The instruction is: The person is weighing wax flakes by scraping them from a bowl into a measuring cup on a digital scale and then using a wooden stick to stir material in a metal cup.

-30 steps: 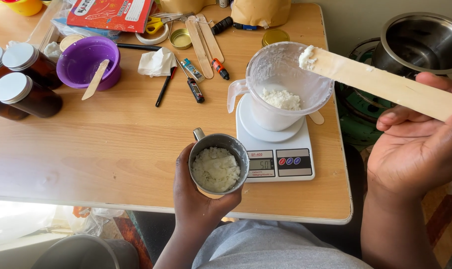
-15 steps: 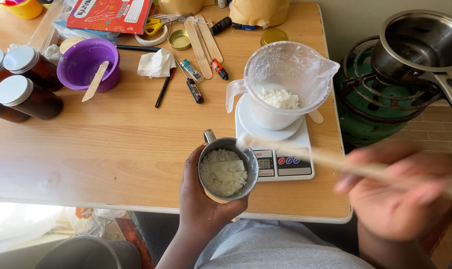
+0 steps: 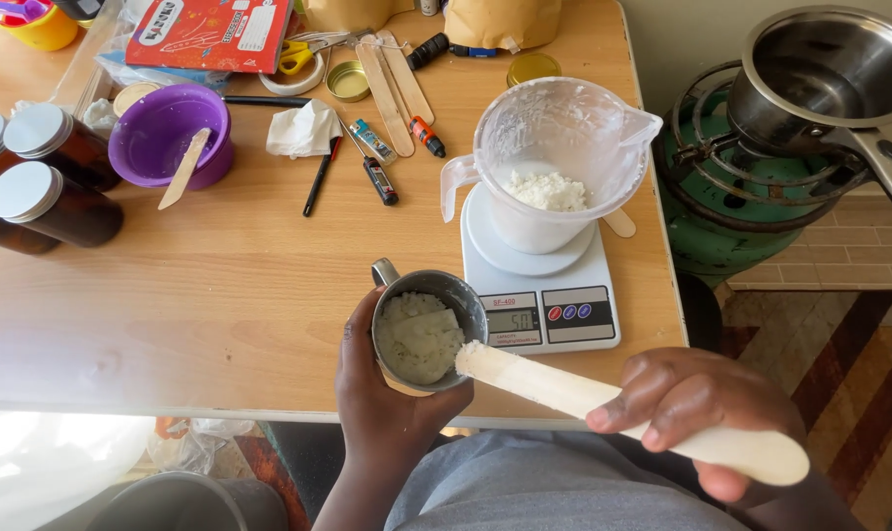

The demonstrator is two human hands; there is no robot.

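Gripping the small steel cup (image 3: 428, 329) of white wax flakes above the wooden bench (image 3: 220, 295), the left hand (image 3: 382, 403) wrapped its rigid, likely slippery wall; the right hand (image 3: 697, 408) pinched a light, stiff wooden stick (image 3: 564, 388).

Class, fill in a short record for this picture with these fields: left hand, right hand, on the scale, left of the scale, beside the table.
left hand: holds a metal cup of white flakes
right hand: holds a wooden stick, tip at the cup's rim
on the scale: clear plastic jug with some white flakes
left of the scale: purple bowl, brown jars, pens
beside the table: steel pot on a green burner
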